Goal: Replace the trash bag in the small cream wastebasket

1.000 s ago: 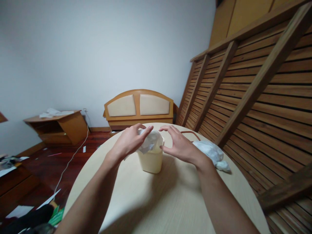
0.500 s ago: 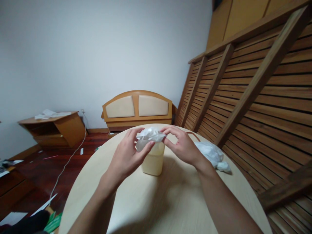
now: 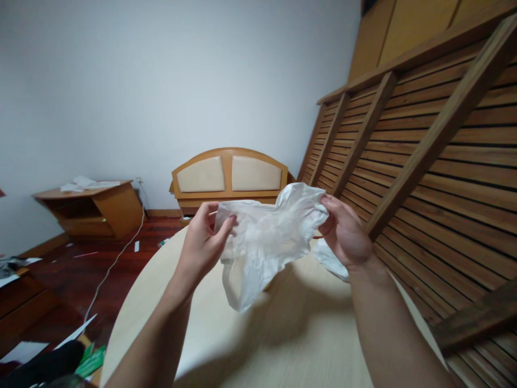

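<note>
A thin white plastic bag (image 3: pixel 269 231) is stretched out in the air between my two hands. My left hand (image 3: pixel 208 237) pinches its left end between thumb and fingers. At the other end, my right hand (image 3: pixel 345 229) grips the bag's upper right corner. The bag hangs loosely in the middle, and a see-through flap droops on its left side. Behind it, the pale yellow bin on the table is almost wholly hidden. Another white plastic bag (image 3: pixel 331 260) lies on the round table (image 3: pixel 307 345), partly covered by my right hand and wrist.
Slatted wooden panels (image 3: pixel 444 178) lean along the right side. Beyond the table stand a headboard (image 3: pixel 228 172) and, at left, a low wooden cabinet (image 3: pixel 113 210) with papers on it. A white cable (image 3: pixel 115 264) crosses the dark red floor; green packaging (image 3: pixel 91 362) lies lower left.
The bag was bunched over the bin's top and is now lifted and spread wide. My right hand has moved right, my left slightly left. The bin is now hidden behind the bag.
</note>
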Demonstrator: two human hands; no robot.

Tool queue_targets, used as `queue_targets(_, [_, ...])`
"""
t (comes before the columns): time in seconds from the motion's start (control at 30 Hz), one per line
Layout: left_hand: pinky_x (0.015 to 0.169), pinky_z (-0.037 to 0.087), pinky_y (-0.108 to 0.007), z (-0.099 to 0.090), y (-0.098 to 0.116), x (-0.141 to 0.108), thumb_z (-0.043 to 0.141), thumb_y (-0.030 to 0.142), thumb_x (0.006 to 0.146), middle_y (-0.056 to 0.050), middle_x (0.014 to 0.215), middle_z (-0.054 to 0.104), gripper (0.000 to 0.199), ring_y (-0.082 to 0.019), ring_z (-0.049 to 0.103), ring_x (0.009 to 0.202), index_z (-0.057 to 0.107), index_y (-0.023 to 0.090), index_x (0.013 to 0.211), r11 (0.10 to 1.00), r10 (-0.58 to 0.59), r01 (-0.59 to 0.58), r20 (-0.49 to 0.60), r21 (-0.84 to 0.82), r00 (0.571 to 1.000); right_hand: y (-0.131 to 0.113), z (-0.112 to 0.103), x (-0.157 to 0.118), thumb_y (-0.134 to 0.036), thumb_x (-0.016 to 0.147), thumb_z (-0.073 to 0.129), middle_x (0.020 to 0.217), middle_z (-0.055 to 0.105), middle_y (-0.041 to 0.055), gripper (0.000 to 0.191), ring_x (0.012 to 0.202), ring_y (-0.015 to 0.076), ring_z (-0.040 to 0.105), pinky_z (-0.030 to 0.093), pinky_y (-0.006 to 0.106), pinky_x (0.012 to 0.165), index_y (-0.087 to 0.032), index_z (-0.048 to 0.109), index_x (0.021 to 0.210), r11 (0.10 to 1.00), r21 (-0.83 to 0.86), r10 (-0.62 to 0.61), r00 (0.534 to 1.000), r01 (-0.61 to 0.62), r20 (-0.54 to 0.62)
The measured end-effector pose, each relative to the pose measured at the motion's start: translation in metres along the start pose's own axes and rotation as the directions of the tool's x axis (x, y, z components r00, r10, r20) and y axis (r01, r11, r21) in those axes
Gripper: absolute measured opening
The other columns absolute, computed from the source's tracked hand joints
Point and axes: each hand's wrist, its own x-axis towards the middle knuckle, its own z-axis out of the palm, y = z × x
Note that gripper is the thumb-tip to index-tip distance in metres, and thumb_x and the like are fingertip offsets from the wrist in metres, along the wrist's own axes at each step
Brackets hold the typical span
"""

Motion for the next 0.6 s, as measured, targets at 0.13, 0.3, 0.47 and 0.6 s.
queue_targets(0.13, [0.05, 0.052, -0.023, -0.003, -0.011, 0.013, 0.081, 0.046, 0.07, -0.003, 0.08, 0.072, 0.043, -0.013, 0.064, 0.059, 0.057, 0.017, 0.091, 0.99, -0.082, 0.073, -0.075, -0.116, 0.994, 0.004, -0.013, 0.009, -0.042, 0.079, 0.072, 0.082, 0.072, 0.001, 0.022, 0.078, 0.0194, 0.069, 0.057, 0.028, 0.066, -0.022, 0.068, 0.088, 0.996, -0.005, 0.092, 0.992, -0.093, -0.091])
queue_targets(0.3, [0.045, 0.043, -0.018, -0.005, -0.041, 0.027, 0.09, 0.053, 0.052, 0.004, 0.068, 0.064, 0.059, -0.008, 0.054, 0.05, 0.055, 0.018, 0.085, 0.915, -0.309, 0.265, -0.107, -0.303, 0.945, 0.017, -0.027, 0.019, -0.047, 0.079, 0.071, 0.096, 0.075, 0.0033, 0.029, 0.085, 0.0216, 0.071, 0.058, 0.03, 0.066, -0.024, 0.068, 0.097, 0.974, -0.136, 0.16, 0.975, -0.181, -0.157])
queue_targets(0.47, [0.043, 0.036, -0.016, -0.004, -0.052, 0.028, 0.09, 0.051, 0.053, 0.006, 0.063, 0.061, 0.058, -0.006, 0.049, 0.046, 0.055, 0.019, 0.085, 0.887, -0.359, 0.306, -0.097, -0.346, 0.928, 0.012, -0.025, 0.011, -0.054, 0.073, 0.08, 0.1, 0.074, 0.0023, 0.054, 0.077, 0.018, 0.07, 0.055, 0.026, 0.061, -0.026, 0.062, 0.116, 0.953, -0.237, 0.176, 0.982, -0.186, -0.064])
queue_targets(0.6, [0.04, 0.031, -0.016, -0.001, -0.047, 0.025, 0.088, 0.051, 0.057, 0.007, 0.059, 0.058, 0.054, -0.005, 0.044, 0.041, 0.056, 0.019, 0.086, 0.902, -0.344, 0.301, -0.094, -0.309, 0.934, 0.005, -0.021, 0.005, -0.048, 0.068, 0.086, 0.105, 0.076, 0.0062, 0.052, 0.079, 0.0198, 0.07, 0.056, 0.028, 0.065, -0.021, 0.068, 0.109, 0.906, -0.404, 0.175, 0.981, -0.129, 0.079])
